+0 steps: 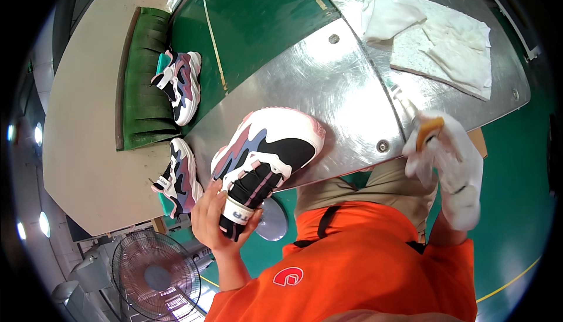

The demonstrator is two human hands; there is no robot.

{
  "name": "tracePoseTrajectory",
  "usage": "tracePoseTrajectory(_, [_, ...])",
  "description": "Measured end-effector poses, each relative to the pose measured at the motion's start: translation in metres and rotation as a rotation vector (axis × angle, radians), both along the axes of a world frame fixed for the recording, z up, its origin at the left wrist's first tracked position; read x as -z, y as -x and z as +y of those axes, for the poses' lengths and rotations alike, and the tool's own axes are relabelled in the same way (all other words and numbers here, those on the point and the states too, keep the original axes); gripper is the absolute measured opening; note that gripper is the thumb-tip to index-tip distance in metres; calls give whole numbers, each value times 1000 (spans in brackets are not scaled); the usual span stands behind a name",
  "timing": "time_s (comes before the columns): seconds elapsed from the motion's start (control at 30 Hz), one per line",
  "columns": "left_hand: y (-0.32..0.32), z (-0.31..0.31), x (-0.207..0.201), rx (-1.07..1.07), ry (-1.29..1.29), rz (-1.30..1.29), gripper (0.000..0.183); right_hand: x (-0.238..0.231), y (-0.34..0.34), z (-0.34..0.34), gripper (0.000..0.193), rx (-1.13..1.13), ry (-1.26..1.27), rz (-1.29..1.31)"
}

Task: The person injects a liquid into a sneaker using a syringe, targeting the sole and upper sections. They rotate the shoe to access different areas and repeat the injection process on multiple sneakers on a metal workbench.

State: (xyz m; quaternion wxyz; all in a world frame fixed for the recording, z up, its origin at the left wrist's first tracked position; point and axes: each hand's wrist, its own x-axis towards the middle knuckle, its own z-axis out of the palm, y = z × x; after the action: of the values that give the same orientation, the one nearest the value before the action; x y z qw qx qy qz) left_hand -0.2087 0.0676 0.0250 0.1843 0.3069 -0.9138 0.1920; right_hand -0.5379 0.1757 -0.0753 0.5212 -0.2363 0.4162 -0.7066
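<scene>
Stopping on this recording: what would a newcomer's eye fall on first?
The bright orange shirt fills the lower middle. Above and left of it, the bare left hand holds a multicoloured sneaker at the metal table's near edge. At right is the white-gloved right hand, with something small and orange too blurred to name.

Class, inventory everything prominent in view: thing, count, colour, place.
Held shoe: 1, white, mauve, black, left hand
Other shoes: 2, similar, left
Small piece: 1, orange, at right hand
Cloths: count unclear, white, upper right
Pad: 1, white, under cloths
Metal panels: 2, silver, centre, upper right
Flaps: several, green, left
Board: 1, beige, left
Fan: 1, grey, lower left
Shirt: 1, orange, bottom
Trousers: 1, beige, lower middle
Left hand: 1, bare, on shoe
Right hand: 1, white-gloved, right
</scene>
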Motion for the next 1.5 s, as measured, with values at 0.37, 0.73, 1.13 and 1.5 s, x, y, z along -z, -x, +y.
tracePoseTrajectory(0.37, [-6, -2, 3, 38, -21, 1, 66, 20, -7, -27, 97, -406, 318, -344])
tracePoseTrajectory(0.73, [-4, 2, 5, 15, -8, -11, 64, 16, -9, -36, 95, -463, 283, -340])
tracePoseTrajectory(1.13, [-2, 2, 10, 18, 3, -11, 64, 12, -9, -30, 94, -454, 247, -351])
tracePoseTrajectory(1.5, [3, 6, 7, 12, 5, -18, 62, 2, -10, -25, 95, -418, 223, -338])
